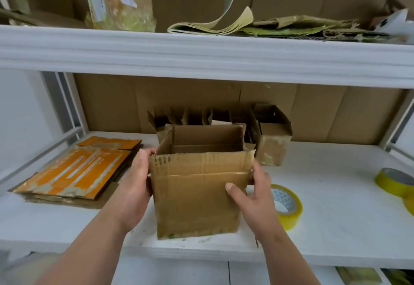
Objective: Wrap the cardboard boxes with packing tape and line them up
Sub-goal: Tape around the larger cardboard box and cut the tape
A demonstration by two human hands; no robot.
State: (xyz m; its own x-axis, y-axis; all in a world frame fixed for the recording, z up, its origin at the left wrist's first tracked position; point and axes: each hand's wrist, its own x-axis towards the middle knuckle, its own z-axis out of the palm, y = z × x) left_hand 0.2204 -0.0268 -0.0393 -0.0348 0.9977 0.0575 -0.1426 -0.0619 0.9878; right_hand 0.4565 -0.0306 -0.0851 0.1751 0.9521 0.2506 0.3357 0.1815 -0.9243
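Observation:
An open brown cardboard box (197,197) stands upright on the white shelf (336,228), its top flaps raised. My left hand (134,186) grips its left side and my right hand (251,197) holds its right side, thumb pressed on the front face. A yellowish roll of packing tape (287,206) lies on the shelf just right of my right hand. Behind the box stand several other open cardboard boxes (272,141) in a row against the back.
Flattened orange-printed cardboard sheets (76,170) lie stacked at the left. Two more yellow tape rolls (395,181) sit at the right edge. The upper shelf beam (201,56) hangs above, loaded with cardboard and paper.

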